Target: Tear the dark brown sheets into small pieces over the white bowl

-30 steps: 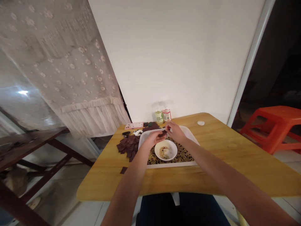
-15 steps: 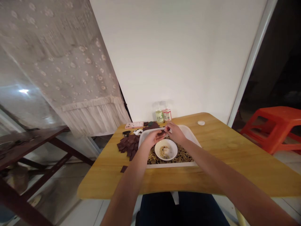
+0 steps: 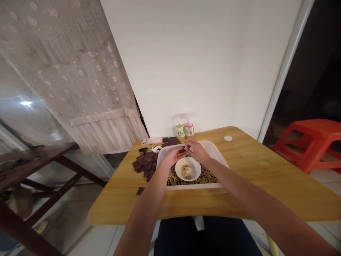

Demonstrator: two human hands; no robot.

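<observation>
Left hand (image 3: 173,155) and right hand (image 3: 197,151) pinch a small dark brown square (image 3: 182,150) above a white tray (image 3: 192,186).

Fingertips (image 3: 185,147) of both hands close on the square from either side, neither hand clenched into a fist, though the exact grip is too small to tell. The square sits over the tray's far half, just beyond a white bowl (image 3: 188,169) of pale beans, which stands among mixed beans (image 3: 206,176) filling the tray. Left of the tray, on the wooden table (image 3: 247,177), lies a heap of similar squares (image 3: 145,165), with one loose square (image 3: 140,191) nearer the front edge. Along the far edge stand two small bottles (image 3: 184,130); a white cap (image 3: 227,138) lies towards the far right corner.
</observation>
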